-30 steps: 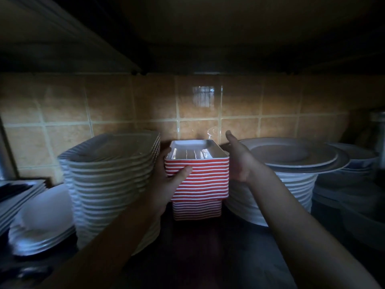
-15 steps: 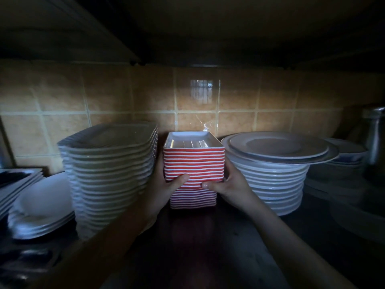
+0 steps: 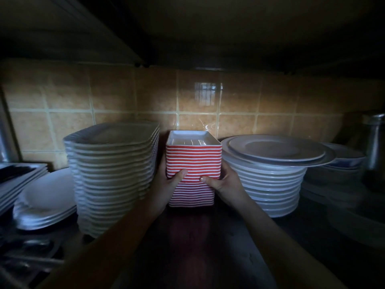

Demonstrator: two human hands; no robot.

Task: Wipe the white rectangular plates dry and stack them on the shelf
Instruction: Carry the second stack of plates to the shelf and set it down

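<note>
**Mia:** Where were the white rectangular plates?

**Tom:** In one tall stack of rectangular plates (image 3: 193, 163), white inside with red stripes along the edges. It stood on the dark shelf (image 3: 193, 247), in the middle, close to the tiled wall (image 3: 125, 97).

**Mia:** Who held it?

**Tom:** Both hands. The left hand (image 3: 166, 184) gripped the left side and the right hand (image 3: 226, 184) gripped the right side. The fingers (image 3: 224, 170) were curled round the sides, and both thumbs pressed on the front, about halfway down.

**Mia:** So was the job done?

**Tom:** Nearly, I think. The stack was on the shelf, but its top half stuck out a bit wider than its bottom half. I guess it needed a nudge to line up, and then the hands had to let go.

**Mia:** Were the plates dry?

**Tom:** I could not tell. It was too dark, and no cloth was in sight.

**Mia:** Was anything in the top plate?

**Tom:** No. It looked bare, just little ridges on its floor.

**Mia:** What else did the shelf hold?

**Tom:** A tall pile of bigger white plates (image 3: 112, 174) just beside the left hand. A pile of round plates (image 3: 268, 184) was just beside the right hand. Some oval plates (image 3: 43, 201) lay far left, and a metal pot (image 3: 375, 142) stood far right.
</note>
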